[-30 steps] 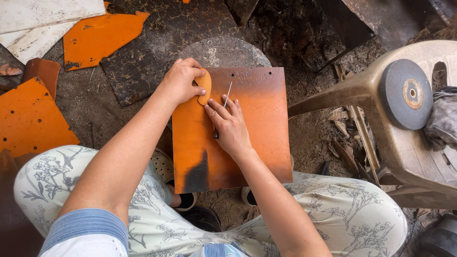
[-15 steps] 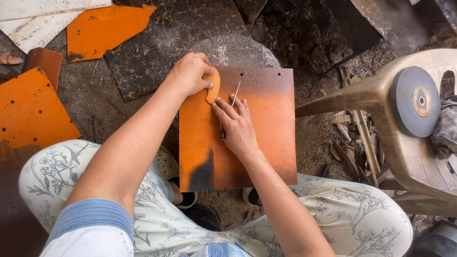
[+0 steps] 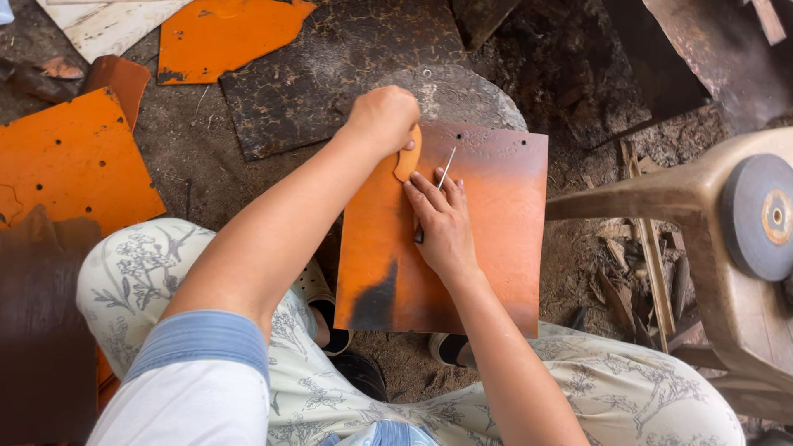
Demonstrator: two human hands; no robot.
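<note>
An orange metal sheet [image 3: 487, 248] with rust and a black patch lies flat in front of my knees. My left hand [image 3: 382, 120] presses a small orange oval template [image 3: 407, 157] against the sheet's upper left part. My right hand [image 3: 442, 219] rests on the sheet just below the template and holds a thin metal scriber [image 3: 446, 169], whose tip points up beside the template's right edge. The scriber's lower end is hidden under my fingers.
More orange sheets lie at left [image 3: 70, 161] and top left [image 3: 219, 33]. A dark cracked sheet [image 3: 330, 70] and a round grey disc [image 3: 462, 95] lie behind the work. A plastic chair [image 3: 702, 206] at right carries a grinding wheel [image 3: 760, 216].
The view has shifted so the sheet sits further right and lower in the picture. Both hands stay on the template and scriber, the right hand slightly lower along the template's edge.
</note>
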